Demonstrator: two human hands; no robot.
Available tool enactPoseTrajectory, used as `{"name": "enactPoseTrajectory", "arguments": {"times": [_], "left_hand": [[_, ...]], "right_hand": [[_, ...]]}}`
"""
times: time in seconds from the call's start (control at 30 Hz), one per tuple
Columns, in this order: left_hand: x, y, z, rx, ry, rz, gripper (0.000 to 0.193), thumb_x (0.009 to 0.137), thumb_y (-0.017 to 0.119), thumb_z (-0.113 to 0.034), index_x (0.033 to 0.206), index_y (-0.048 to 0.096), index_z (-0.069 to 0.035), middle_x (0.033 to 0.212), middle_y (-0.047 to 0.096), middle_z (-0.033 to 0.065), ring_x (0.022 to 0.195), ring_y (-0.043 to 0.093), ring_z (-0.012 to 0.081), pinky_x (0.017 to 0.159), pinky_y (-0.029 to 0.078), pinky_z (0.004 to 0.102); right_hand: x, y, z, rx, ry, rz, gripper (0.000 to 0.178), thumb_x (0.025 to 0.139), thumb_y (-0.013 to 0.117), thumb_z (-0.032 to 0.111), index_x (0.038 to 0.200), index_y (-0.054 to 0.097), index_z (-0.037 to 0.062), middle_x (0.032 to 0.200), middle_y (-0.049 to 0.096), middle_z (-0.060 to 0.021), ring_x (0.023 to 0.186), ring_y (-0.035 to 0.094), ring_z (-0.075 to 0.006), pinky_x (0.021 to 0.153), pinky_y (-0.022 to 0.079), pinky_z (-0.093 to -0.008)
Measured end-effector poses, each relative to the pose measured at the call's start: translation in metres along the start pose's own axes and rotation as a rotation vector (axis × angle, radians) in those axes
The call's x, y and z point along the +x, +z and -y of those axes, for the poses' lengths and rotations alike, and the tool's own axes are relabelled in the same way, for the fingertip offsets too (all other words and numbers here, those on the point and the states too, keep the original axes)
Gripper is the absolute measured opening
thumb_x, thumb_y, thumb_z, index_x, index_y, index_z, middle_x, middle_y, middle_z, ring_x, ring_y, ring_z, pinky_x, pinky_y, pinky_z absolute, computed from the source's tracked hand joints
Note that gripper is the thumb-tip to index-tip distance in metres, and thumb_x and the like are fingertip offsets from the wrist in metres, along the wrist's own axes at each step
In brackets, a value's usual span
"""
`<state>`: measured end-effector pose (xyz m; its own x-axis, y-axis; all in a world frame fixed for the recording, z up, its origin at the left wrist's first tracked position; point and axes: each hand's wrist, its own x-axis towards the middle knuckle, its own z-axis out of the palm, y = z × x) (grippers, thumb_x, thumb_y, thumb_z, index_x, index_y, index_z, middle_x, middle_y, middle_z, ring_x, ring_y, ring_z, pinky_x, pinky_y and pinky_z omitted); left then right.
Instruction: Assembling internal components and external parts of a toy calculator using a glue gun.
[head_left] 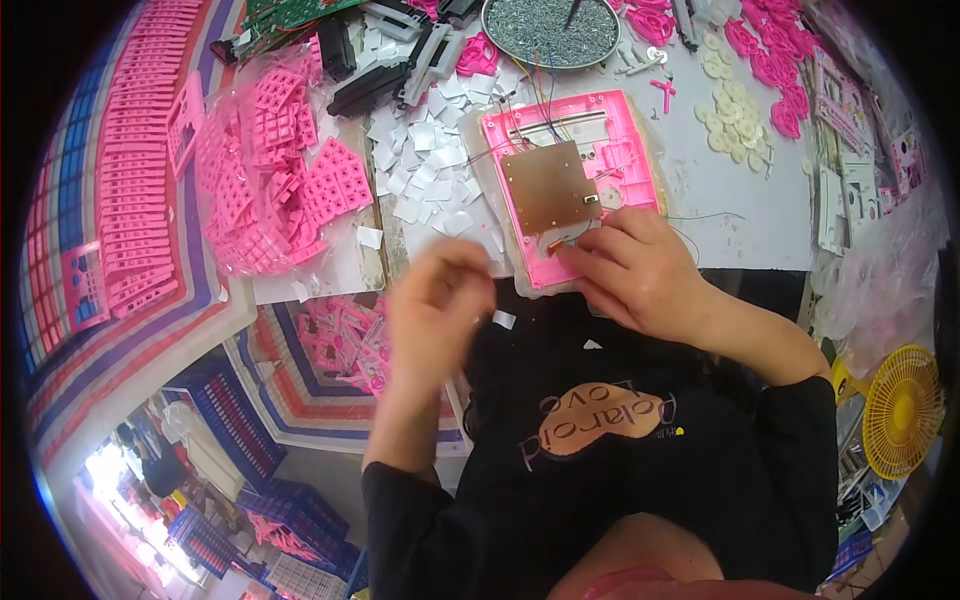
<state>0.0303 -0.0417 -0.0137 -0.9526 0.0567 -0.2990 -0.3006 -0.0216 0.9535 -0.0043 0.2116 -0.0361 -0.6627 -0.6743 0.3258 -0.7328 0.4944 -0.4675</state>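
Note:
A pink plastic housing (648,190) lies open-side up at the table's near edge, on a clear plastic wrap. Inside it sits a brown circuit board (550,187), with several thin coloured wires running from its far side. My right hand (645,270) reaches over the housing's near right corner. Its thumb and fingers are closed together at the board's near edge, by a small copper-coloured piece (556,246); what they grip is hidden. My left hand (442,305) hovers left of the housing, fingers curled and smeared by motion. Close to it, a small white square (504,320) shows against my dark shirt.
White paper squares (430,160) are strewn left of the housing, beside a bag of pink keypads (270,180). A round tray of screws (552,32) stands behind. Cream discs (735,122) and pink coiled cords (775,60) lie right. A yellow fan (902,412) is lower right.

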Motion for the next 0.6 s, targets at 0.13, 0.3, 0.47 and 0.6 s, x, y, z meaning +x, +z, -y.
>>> {"name": "enactPoseTrajectory", "arguments": {"times": [0.13,0.3,0.47,0.6], "left_hand": [[0.042,-0.008,-0.007,-0.587,0.045,0.081,0.014,0.094,0.054,0.006,0.105,0.062,0.002,0.096,0.068,0.0118,0.081,0.065,0.0161,0.071,0.05,0.0253],[0.045,0.001,0.004,-0.611,0.05,0.161,0.012,0.097,0.053,0.003,0.105,0.061,0.004,0.099,0.069,0.0145,0.085,0.066,0.0177,0.076,0.052,0.0285],[0.036,0.003,0.006,-0.491,0.112,0.129,0.013,0.097,0.052,0.004,0.108,0.06,0.004,0.106,0.069,0.0162,0.091,0.067,0.0185,0.081,0.053,0.03],[0.033,0.011,0.0,-0.528,0.14,0.119,0.019,0.096,0.051,0.007,0.115,0.056,0.005,0.114,0.067,0.0194,0.099,0.068,0.0208,0.089,0.055,0.0334]], "right_hand": [[0.004,0.002,0.003,0.014,0.028,-0.009,0.036,0.076,0.077,0.016,0.111,0.069,0.0066,0.092,0.059,-0.0034,0.089,0.058,-0.0244,0.073,0.048,-0.0377],[0.01,0.007,0.008,-0.053,0.096,0.067,0.038,0.081,0.075,0.021,0.115,0.067,0.0064,0.092,0.058,-0.0033,0.092,0.058,-0.0238,0.074,0.047,-0.0376],[0.016,-0.002,0.01,-0.118,0.059,0.211,0.043,0.084,0.074,0.027,0.121,0.065,0.0074,0.095,0.057,-0.004,0.095,0.057,-0.023,0.076,0.046,-0.0379],[0.02,-0.011,0.007,-0.042,0.019,0.267,0.048,0.083,0.074,0.027,0.127,0.064,0.0091,0.095,0.056,-0.0047,0.091,0.055,-0.0239,0.077,0.047,-0.0387]]}}
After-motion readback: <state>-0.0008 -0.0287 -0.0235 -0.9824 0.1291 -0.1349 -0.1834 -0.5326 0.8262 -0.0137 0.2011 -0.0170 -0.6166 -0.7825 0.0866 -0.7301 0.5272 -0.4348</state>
